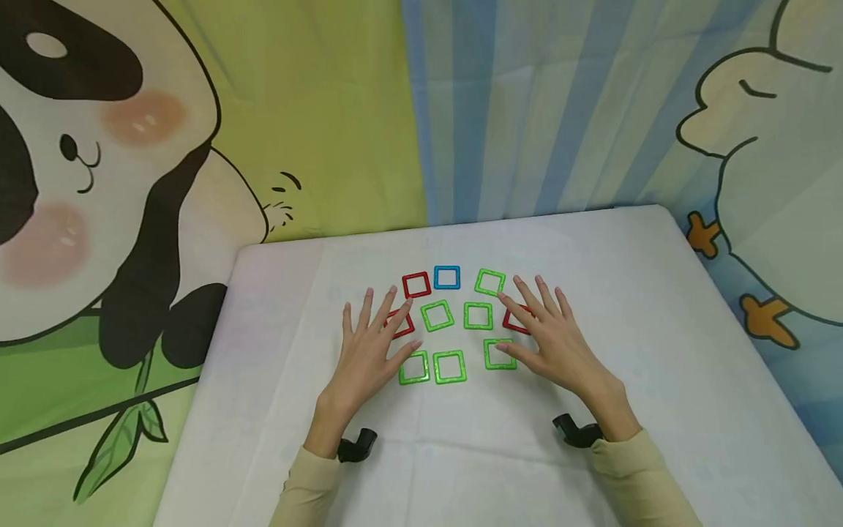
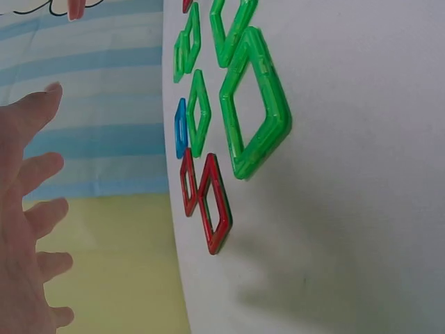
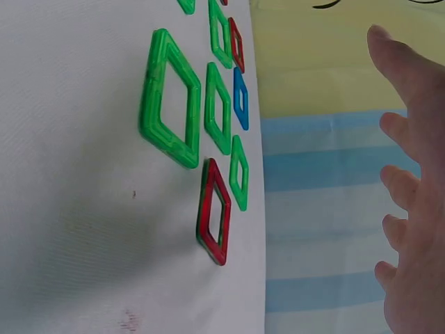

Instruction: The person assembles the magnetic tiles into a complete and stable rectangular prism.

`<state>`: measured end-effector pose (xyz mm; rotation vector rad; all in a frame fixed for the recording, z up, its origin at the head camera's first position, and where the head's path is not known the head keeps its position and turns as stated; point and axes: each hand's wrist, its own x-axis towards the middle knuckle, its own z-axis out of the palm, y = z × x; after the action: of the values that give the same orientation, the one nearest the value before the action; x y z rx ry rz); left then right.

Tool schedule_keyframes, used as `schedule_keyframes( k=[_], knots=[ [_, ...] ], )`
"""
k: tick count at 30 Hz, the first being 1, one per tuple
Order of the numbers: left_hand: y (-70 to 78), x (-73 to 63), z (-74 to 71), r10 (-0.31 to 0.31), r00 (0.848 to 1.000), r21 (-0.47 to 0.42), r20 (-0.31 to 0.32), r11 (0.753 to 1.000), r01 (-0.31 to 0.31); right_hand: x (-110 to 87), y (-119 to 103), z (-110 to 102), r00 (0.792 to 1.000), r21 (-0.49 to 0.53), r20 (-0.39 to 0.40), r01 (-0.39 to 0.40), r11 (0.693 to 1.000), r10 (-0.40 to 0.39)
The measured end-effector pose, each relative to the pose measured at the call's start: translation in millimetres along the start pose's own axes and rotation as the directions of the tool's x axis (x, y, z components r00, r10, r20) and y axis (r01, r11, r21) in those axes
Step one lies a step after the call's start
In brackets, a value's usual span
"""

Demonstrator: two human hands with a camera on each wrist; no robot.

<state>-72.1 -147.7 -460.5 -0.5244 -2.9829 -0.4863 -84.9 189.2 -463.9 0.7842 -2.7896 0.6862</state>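
Several square plastic frames lie flat on a white table. Over their left side my left hand (image 1: 364, 356) is held with fingers spread, overlapping a red frame (image 1: 411, 323) and a green frame (image 1: 414, 381) in the head view. My right hand (image 1: 565, 347) is spread likewise on the other side, in front of another red frame (image 1: 516, 329) and a green frame (image 1: 500, 367). Both wrist views show the hands raised above the tabletop, holding nothing. In the left wrist view, the nearest green frame (image 2: 279, 115) lies below the left hand (image 2: 24, 202).
Between the hands lie more green frames (image 1: 450, 381), with a blue frame (image 1: 447, 287) and a red frame (image 1: 419, 295) at the back. The white tabletop (image 1: 448, 468) meets cartoon-printed curtains (image 1: 329, 146) behind. Black wrist mounts (image 1: 358, 446) sit at both wrists.
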Motion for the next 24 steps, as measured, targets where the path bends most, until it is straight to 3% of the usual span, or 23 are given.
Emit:
schedule_keyframes(
  k=[5,9,16,24],
  knots=[
    [1.6,3.5,2.8,0.039,0.999,-0.005,-0.036,0.999,-0.039,-0.8,1.4,2.2,1.000,0.026,-0.024,0.020,0.999,-0.020],
    [3.7,9.9,6.7,0.057,0.998,-0.065,-0.037,0.996,-0.059,0.7,3.9,7.7,0.998,0.090,-0.049,0.052,0.995,-0.047],
    [8.9,35.5,18.8,0.037,0.992,-0.176,0.121,0.984,-0.015,11.2,11.0,24.9,0.998,0.155,0.001,0.066,0.986,-0.067],
    [17.1,63.2,41.6,0.081,0.974,-0.134,0.210,0.990,-0.053,30.0,19.2,42.6,0.993,0.184,0.118,0.004,0.983,-0.027]
  ],
)
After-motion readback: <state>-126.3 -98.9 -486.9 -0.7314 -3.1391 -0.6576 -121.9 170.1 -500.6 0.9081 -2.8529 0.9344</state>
